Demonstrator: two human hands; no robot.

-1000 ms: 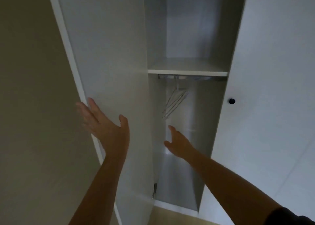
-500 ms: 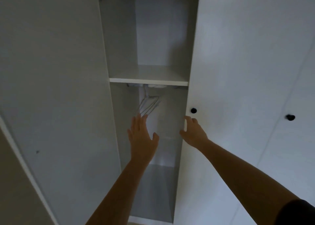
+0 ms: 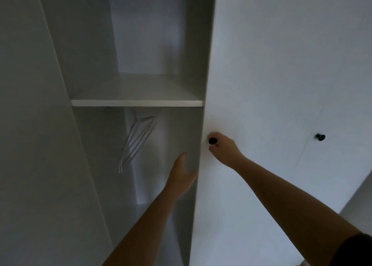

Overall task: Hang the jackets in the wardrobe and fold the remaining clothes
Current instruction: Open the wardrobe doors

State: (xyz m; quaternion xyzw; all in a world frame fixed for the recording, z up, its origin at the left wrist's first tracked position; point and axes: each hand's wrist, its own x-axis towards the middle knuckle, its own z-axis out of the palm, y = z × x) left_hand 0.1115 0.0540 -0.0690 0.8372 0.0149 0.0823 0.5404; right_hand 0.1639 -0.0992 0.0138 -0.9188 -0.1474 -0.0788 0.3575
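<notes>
Head view: the right grip has come off the bare edge of the closed white wardrobe door, where it lay half a second ago. Its fingers now curl round the small round black knob there, pinching it. The left grip has left the tall white open door it was pushing a second ago. It has drifted rightward across the opening and now hovers spread, fingers straight and thumb out, holding nothing, just below and left of the right grip.

Judging from this, the first door is fully swung back and the second is about to be pulled. The task is therefore at its very start, with access to the white wardrobe only half made.

The bunch of thin white wire hangers dangles up and to the left of the left grip, near it but not touched. The hangers are well left of the right grip, with the door's edge between. The flat white shelf runs above both grips.

No jacket or other clothing shows anywhere, so the garments must lie outside what the camera takes in. A second black knob sits far to the right of the right grip, on a further panel.
</notes>
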